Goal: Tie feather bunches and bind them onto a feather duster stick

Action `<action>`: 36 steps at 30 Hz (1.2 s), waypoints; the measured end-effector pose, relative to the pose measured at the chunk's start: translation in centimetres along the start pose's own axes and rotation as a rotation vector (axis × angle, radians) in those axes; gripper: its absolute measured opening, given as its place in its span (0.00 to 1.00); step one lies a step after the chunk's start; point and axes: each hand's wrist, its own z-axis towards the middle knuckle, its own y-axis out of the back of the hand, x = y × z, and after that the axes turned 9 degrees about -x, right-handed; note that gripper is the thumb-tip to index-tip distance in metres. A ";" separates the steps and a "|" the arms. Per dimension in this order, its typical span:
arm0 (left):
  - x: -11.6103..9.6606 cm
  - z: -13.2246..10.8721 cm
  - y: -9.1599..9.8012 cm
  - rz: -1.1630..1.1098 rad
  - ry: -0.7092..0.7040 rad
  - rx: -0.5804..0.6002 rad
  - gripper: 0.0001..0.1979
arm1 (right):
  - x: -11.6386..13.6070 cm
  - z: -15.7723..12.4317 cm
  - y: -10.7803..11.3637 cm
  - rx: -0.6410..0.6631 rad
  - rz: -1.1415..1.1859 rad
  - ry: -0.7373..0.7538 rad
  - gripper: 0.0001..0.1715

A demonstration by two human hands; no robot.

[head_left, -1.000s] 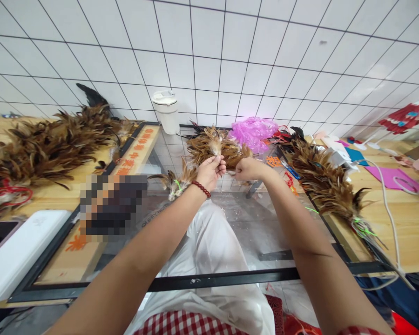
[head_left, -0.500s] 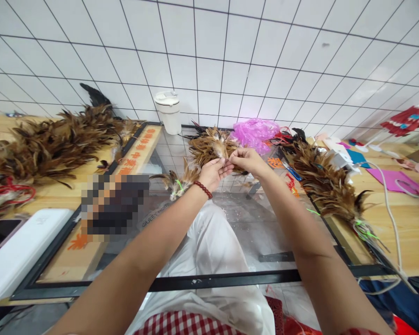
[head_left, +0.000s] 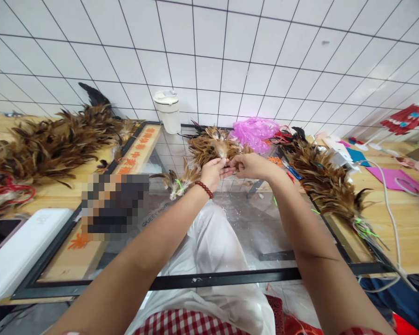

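Observation:
My left hand (head_left: 212, 173), a beaded bracelet on its wrist, pinches the base of a small light-brown feather bunch (head_left: 221, 149) over the glass tabletop. Close against it, my right hand (head_left: 250, 165) has its fingers curled in at the base of the bunch. Whatever sits between those right fingertips is too small to make out. Right behind both hands lies a pile of brown feathers (head_left: 199, 150). Nearer my left wrist, small feather bunches (head_left: 179, 184) bound with bright green ties rest on the glass.
Long brown feather bundles lie at left (head_left: 45, 144) and right (head_left: 326, 179). A white lidded cup (head_left: 169, 114) stands by the tiled wall, with pink plastic film (head_left: 254, 133) to its right. A white power bank (head_left: 30, 251) and a white cable (head_left: 387, 204) flank the glass.
My right hand has turned, its fingers curling in and the wrist shifting slightly right. The left hand keeps its pinch on the feather bunch, almost in place.

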 end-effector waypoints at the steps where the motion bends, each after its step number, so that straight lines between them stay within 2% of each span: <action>1: 0.1 -0.1 -0.1 0.030 -0.007 0.003 0.05 | 0.0 -0.2 0.4 0.050 -0.088 -0.023 0.22; 3: 0.2 -0.2 -0.1 0.048 -0.032 -0.015 0.05 | 0.2 -0.5 0.8 0.136 -0.270 -0.098 0.21; 6: 0.2 0.0 0.0 -0.004 -0.050 -0.040 0.04 | 0.4 -0.4 0.1 0.255 -0.457 -0.207 0.17; 10: -0.1 0.3 0.2 -0.058 -0.037 -0.043 0.04 | 0.0 0.1 -1.3 0.207 -0.487 -0.217 0.14; 13: -0.2 0.1 0.2 -0.056 -0.035 -0.034 0.05 | -1.1 0.3 -1.3 0.209 -0.236 -0.090 0.05; 16: -0.2 -0.2 -0.1 -0.041 -0.021 -0.031 0.05 | -1.9 0.6 -0.8 0.118 0.313 -0.010 0.04; 19: -0.3 -0.4 -0.4 -0.014 0.019 -0.022 0.07 | -1.9 1.1 -1.1 -0.087 0.818 -0.087 0.09; 21: -0.4 -0.5 -0.4 -0.001 0.053 -0.002 0.08 | -1.5 1.6 -1.8 -0.212 0.993 -0.190 0.10; 23: -0.4 -0.5 -0.4 -0.002 0.082 0.027 0.08 | -1.1 2.0 -2.5 -0.311 1.053 -0.286 0.10; 25: -0.4 -0.4 -0.2 -0.011 0.096 0.050 0.07 | -0.9 2.2 -3.0 -0.345 1.048 -0.338 0.09; 33: -0.5 -0.4 -0.1 0.031 0.102 0.086 0.06 | -1.1 2.2 -3.7 -0.289 0.943 -0.311 0.08; 36: -0.5 -0.3 0.0 0.052 0.096 0.107 0.05 | -1.0 2.1 -3.4 -0.327 0.968 -0.347 0.07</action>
